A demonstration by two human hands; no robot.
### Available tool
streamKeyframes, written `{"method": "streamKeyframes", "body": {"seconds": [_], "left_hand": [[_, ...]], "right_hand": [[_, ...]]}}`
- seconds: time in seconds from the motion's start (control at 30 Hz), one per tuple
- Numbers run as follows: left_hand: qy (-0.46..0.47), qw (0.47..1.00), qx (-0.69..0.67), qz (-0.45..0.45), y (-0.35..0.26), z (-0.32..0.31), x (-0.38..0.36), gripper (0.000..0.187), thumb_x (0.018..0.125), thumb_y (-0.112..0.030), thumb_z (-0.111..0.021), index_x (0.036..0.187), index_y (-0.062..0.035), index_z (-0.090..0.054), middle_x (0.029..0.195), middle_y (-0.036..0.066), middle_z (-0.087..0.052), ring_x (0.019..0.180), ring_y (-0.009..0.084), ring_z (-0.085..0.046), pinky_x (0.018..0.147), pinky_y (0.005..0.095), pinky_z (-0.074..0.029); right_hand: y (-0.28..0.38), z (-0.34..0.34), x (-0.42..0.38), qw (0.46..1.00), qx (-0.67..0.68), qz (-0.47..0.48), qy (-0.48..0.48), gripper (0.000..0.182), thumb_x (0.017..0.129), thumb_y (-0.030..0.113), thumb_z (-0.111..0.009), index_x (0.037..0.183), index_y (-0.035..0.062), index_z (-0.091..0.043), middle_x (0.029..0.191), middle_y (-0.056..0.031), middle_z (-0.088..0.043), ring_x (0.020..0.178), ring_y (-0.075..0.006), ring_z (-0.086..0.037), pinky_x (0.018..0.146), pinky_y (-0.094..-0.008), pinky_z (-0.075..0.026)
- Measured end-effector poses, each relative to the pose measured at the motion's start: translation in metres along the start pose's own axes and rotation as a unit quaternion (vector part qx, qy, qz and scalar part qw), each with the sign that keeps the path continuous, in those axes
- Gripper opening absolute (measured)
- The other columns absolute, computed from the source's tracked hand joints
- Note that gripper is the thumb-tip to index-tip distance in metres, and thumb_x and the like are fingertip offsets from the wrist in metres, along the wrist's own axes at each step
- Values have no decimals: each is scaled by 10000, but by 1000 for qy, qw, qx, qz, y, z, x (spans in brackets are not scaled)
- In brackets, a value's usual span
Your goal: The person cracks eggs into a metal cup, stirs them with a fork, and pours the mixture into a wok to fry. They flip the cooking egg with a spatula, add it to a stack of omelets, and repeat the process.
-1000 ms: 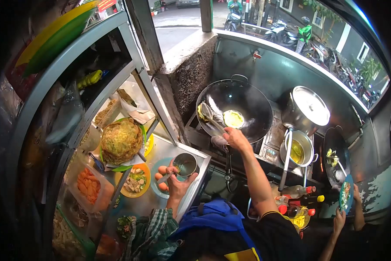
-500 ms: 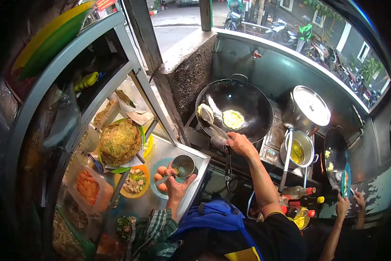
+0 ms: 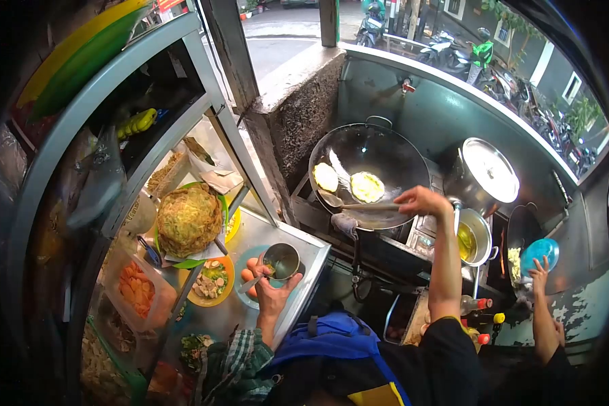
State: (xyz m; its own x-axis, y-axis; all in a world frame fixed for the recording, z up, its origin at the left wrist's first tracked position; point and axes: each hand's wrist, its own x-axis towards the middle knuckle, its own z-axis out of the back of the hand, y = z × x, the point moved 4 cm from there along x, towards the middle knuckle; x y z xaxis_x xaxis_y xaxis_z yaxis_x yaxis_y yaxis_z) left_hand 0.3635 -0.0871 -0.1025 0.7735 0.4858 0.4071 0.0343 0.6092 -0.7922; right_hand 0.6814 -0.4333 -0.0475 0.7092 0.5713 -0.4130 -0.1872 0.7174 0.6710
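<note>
My left hand [image 3: 272,295] grips a small metal cup [image 3: 281,261] over a light-blue plate [image 3: 248,299] of brown eggs [image 3: 247,275]. A thin spoon-like handle crosses beside its fingers. My right hand [image 3: 423,201] holds the end of a long-handled ladle [image 3: 358,206], with fingers closed round it. The ladle's head rests near the front left of a large black wok [image 3: 402,159]. Inside the wok lie two round pale-yellow egg patties, one at the left [image 3: 325,177] and one nearer the middle [image 3: 367,187], with a whitish streak between them.
Fried omelettes [image 3: 189,220] are stacked at the left by an orange plate [image 3: 223,291] of chopped food. Right of the wok stand a lidded pot [image 3: 487,172] and an oil pot [image 3: 479,233]. Bottles [image 3: 477,304] stand below. A co-worker's hand [image 3: 540,277] holds a blue plate [image 3: 542,256] over another wok.
My right hand has moved right and up, drawing the ladle back from the wok's left side. A second patty now lies there. The co-worker's blue plate has tipped over the other wok.
</note>
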Motion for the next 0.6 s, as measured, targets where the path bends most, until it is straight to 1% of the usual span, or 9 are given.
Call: {"method": "streamKeyframes", "body": {"seconds": [0.03,0.07,0.1,0.13,0.2,0.27,0.33,0.43,0.6], "left_hand": [[0,1000,-2,0,4,-1,-1,743,626,-251,-968,1041,-101,-370,1272,231,-497,1176,390,-498,1031,501,-395],[-9,999,-38,-24,5,-2,-1,817,645,-221,-959,1192,-65,-371,1207,171,-460,1147,329,-489,1007,451,-413],[-17,996,-75,-49,5,-3,0,905,664,-191,-949,1342,-29,-372,1143,112,-423,1118,268,-479,984,400,-430],[-17,995,-79,-52,2,-2,0,905,664,-191,-949,1342,-29,-372,1143,112,-423,1118,268,-479,984,400,-430],[-19,997,8,-76,-10,1,1,820,674,-182,-945,1247,-31,-378,1155,129,-420,1147,311,-482,999,425,-433],[-15,997,22,-69,-10,1,-4,758,680,-193,-941,1174,-37,-388,1148,145,-429,1166,353,-490,1008,456,-431],[-29,996,18,-84,-13,1,-6,739,621,-272,-968,1022,-87,-375,1182,200,-498,1149,379,-497,990,482,-407],[-15,998,-34,-53,-12,2,-10,707,649,-252,-954,1016,-93,-372,1146,156,-498,1074,328,-510,940,460,-420],[-9,997,-48,-57,-7,4,-19,694,675,-189,-938,1041,-101,-355,1161,146,-504,1083,309,-529,937,443,-432]], "right_hand": [[9,10,6,1000,-24,-1,-4,412,843,276,-750,1203,78,-727,782,-47,-720,645,-60,-611,563,-240,-494],[17,12,17,997,-66,-34,-12,405,818,266,-748,1188,102,-736,829,-76,-745,702,-135,-682,640,-302,-550],[8,6,39,989,-116,19,-92,406,804,257,-744,1190,132,-735,868,-93,-751,771,-200,-707,710,-351,-566],[-6,-4,64,969,-166,73,-170,412,790,247,-740,1192,162,-734,908,-110,-756,841,-266,-733,779,-400,-583],[-14,-20,80,946,-177,-34,-268,404,783,220,-719,1186,211,-732,1006,-123,-745,996,-351,-700,910,-472,-553],[-20,-33,83,893,-235,-15,-383,308,875,151,-607,1148,222,-732,1044,-198,-694,913,-397,-704,819,-498,-566],[-34,-39,80,867,-245,-35,-431,292,923,149,-561,1172,218,-695,983,-191,-650,829,-402,-699,752,-515,-557],[-57,-45,89,849,-254,-82,-456,380,865,125,-634,1232,224,-637,964,-180,-611,793,-425,-672,720,-524,-549],[-74,-60,95,844,-224,-50,-485,381,855,139,-687,1219,243,-644,959,-150,-620,761,-390,-680,689,-517,-556]]}}
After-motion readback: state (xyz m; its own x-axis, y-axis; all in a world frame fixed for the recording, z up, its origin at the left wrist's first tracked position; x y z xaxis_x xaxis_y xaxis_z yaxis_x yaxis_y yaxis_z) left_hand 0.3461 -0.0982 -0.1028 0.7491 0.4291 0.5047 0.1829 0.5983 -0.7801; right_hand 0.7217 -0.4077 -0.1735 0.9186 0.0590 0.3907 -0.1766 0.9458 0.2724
